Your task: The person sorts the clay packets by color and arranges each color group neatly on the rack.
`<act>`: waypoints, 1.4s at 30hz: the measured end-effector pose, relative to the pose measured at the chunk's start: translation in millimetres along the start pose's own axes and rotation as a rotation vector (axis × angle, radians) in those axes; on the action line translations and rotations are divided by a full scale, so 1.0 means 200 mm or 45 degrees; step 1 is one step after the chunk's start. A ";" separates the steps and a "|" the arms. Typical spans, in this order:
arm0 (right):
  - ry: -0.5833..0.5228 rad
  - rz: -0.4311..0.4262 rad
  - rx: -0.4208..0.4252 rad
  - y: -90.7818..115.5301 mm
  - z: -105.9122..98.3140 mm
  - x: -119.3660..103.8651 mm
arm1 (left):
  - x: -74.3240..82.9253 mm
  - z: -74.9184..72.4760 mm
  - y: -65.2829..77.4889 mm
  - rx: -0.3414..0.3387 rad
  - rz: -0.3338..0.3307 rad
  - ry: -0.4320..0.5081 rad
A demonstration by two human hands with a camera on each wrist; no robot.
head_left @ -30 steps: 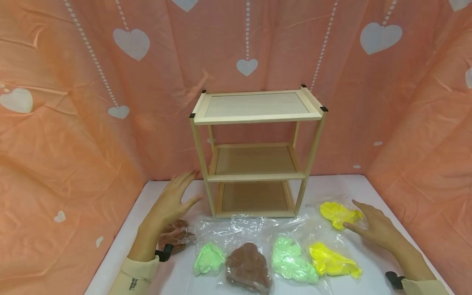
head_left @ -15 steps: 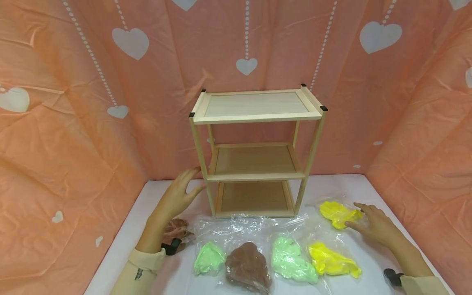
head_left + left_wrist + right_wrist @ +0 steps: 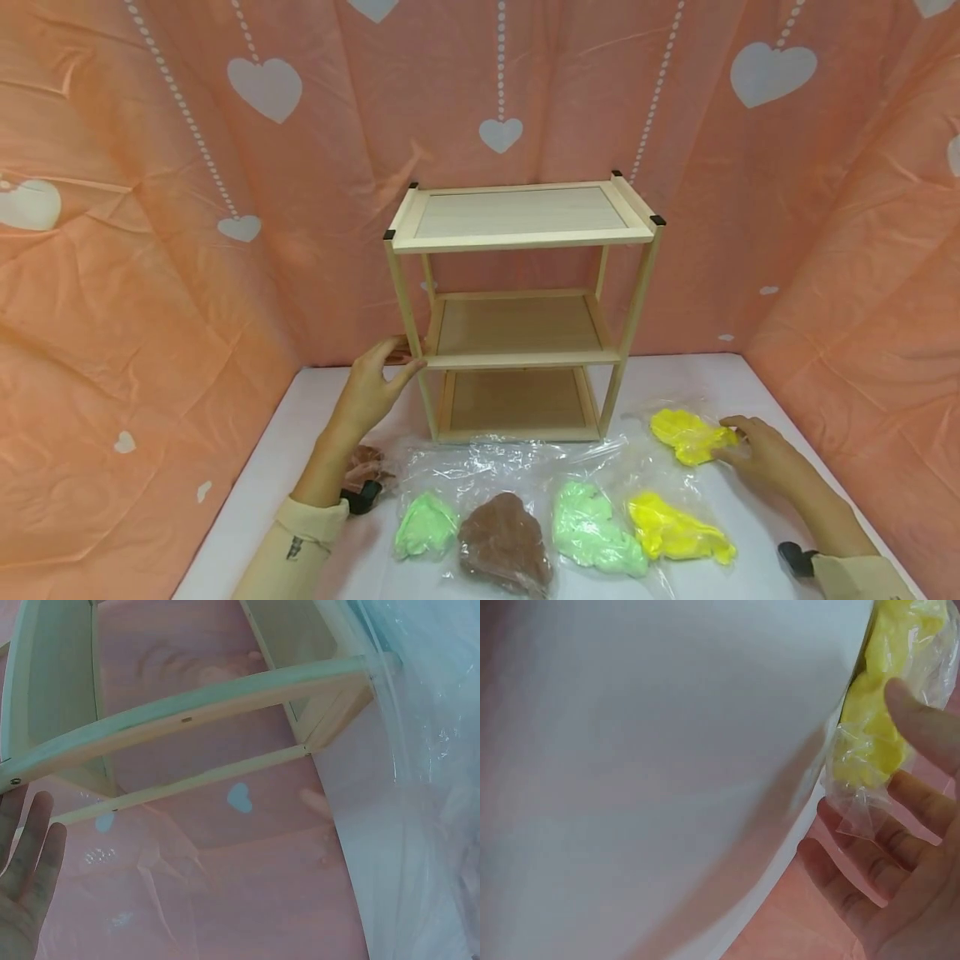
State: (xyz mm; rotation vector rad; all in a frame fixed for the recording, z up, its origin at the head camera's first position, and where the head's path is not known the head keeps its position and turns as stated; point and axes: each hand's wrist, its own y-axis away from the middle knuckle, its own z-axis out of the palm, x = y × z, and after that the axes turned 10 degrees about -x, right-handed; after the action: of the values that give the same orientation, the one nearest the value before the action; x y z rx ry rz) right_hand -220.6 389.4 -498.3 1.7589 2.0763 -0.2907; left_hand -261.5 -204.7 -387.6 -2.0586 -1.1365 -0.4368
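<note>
A small three-tier wooden shelf [image 3: 517, 361] with black corner caps stands at the back of the white table. My left hand [image 3: 375, 387] is at its front left post, level with the middle tier. The thumb is in front of the post and the fingers reach behind it; in the left wrist view the fingers [image 3: 45, 855] look straight beside the wood. At the right, my right hand [image 3: 765, 454] is at the edge of a clear bag of yellow clay [image 3: 686, 433]. The thumb lies over the bag and the fingers [image 3: 847, 885] are loosely spread beside it; firm contact cannot be made out.
Along the front lie bags of green clay [image 3: 426, 527], brown clay [image 3: 504, 542], more green clay [image 3: 592, 529] and yellow clay [image 3: 675, 531]. Another brown bag [image 3: 365, 465] is partly hidden behind the left forearm. Pink cloth [image 3: 337, 275] with hearts encloses the table's back and sides.
My left hand has moved right and forward to the shelf's left post. My right hand's fingers have drawn in a little at the yellow clay bag. The shelf and the bags have stayed put.
</note>
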 end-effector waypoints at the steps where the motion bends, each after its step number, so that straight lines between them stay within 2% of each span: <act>1: -0.005 0.000 -0.007 0.00 0.00 0.00 | 0.00 0.00 0.00 0.010 0.005 -0.001; 6: -0.021 -0.014 -0.023 -0.01 -0.01 0.00 | -0.01 0.01 -0.01 0.042 -0.012 0.020; 12: -0.019 -0.011 -0.021 -0.02 -0.01 0.01 | 0.01 0.00 -0.02 0.039 -0.085 0.084; 19: -0.010 -0.071 0.017 -0.01 0.00 0.02 | 0.01 0.01 -0.01 0.029 -0.179 0.150; 22: -0.035 -0.065 -0.011 -0.01 -0.01 0.01 | 0.01 0.01 -0.01 0.020 -0.198 0.166; 26: -0.079 -0.033 -0.084 -0.01 -0.01 0.00 | 0.02 0.02 -0.01 0.026 -0.201 0.175; 35: -0.113 -0.011 -0.154 -0.01 0.00 -0.02 | 0.02 0.03 0.00 0.040 -0.200 0.190; 42: -0.102 -0.005 -0.149 -0.02 -0.01 -0.04 | 0.03 0.03 0.00 0.051 -0.209 0.202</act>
State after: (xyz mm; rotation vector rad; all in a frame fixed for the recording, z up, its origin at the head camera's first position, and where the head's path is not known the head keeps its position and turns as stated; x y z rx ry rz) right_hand -222.7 382.7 -494.5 1.6482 1.9988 -0.2323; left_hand -258.0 -195.8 -388.4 -1.8673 -1.2119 -0.6406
